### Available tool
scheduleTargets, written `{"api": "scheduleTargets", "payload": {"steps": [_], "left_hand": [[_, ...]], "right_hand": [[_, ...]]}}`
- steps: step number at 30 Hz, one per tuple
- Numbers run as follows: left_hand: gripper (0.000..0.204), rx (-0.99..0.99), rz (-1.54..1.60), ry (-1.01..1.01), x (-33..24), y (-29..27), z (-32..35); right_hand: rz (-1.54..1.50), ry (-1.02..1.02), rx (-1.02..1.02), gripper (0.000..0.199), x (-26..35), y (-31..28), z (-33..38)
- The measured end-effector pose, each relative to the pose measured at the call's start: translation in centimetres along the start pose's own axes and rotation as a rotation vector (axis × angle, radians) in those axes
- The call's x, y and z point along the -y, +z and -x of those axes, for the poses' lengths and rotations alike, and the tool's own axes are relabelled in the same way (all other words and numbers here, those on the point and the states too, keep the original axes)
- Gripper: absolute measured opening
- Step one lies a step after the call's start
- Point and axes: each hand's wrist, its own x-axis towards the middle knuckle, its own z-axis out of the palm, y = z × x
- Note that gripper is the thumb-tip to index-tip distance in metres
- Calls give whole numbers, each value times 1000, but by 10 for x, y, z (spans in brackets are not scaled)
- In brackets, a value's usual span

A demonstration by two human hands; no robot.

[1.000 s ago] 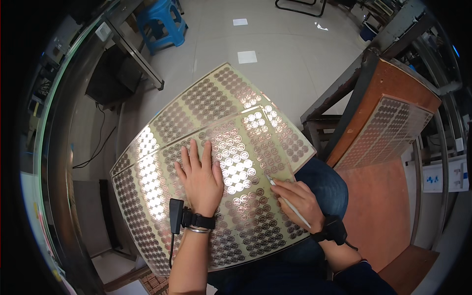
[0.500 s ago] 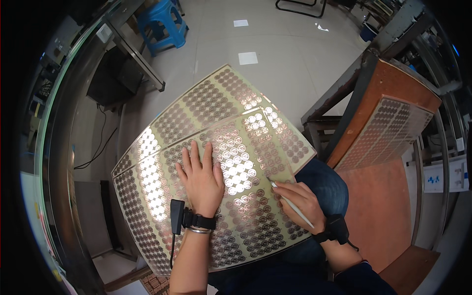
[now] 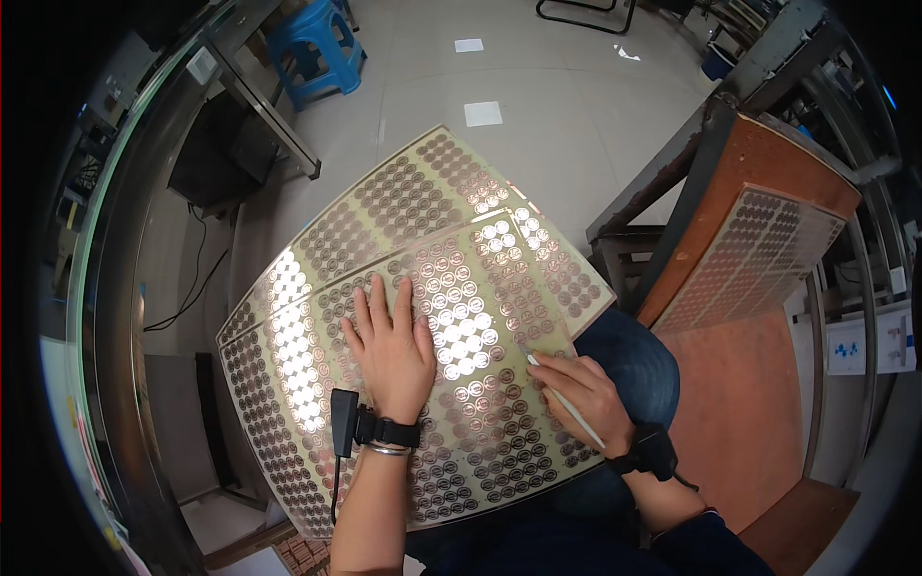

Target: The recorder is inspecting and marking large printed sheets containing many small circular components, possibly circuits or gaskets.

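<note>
A large greenish circuit-board panel (image 3: 451, 384) covered with rows of round, shiny metallic patterns lies across my lap. Beneath it, a second similar panel (image 3: 403, 197) sticks out at the far side. My left hand (image 3: 392, 350) rests flat on the upper panel, left of its middle, with fingers spread and nothing held. Near the panel's right edge, my right hand (image 3: 584, 396) is closed round a slim white pen-like tool (image 3: 573, 411). One end of this tool is close to the panel surface; whether it touches I cannot tell. Each wrist wears a black strap with a small device.
To the right, another patterned panel (image 3: 754, 259) lies on a brown board (image 3: 711, 216) beside a dark metal frame (image 3: 663, 182). A blue plastic stool (image 3: 315, 53) stands at the far left. A glass-edged workbench (image 3: 125, 173) runs along the left.
My right hand and the white tool have shifted very slightly left. My left hand stays flat on the panel, almost unmoved.
</note>
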Motion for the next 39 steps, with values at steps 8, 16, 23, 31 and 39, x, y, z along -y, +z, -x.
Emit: {"api": "scheduleTargets", "payload": {"steps": [8,16,23,31,39], "left_hand": [[47,14,-1,-5,0,-1,0],[46,14,-7,-7,1,-1,0],[47,-1,-12,4,1,-1,1],[51,113,91,87,-4,-17,20],[51,115,107,94,-4,-15,20]], "right_hand": [[-53,21,2,35,2,-3,-5],[-67,42,4,35,3,-2,-6],[-33,13,4,35,2,-1,-5],[-191,100,-5,34,14,-17,12],[-154,-1,18,32,6,-12,18]]}}
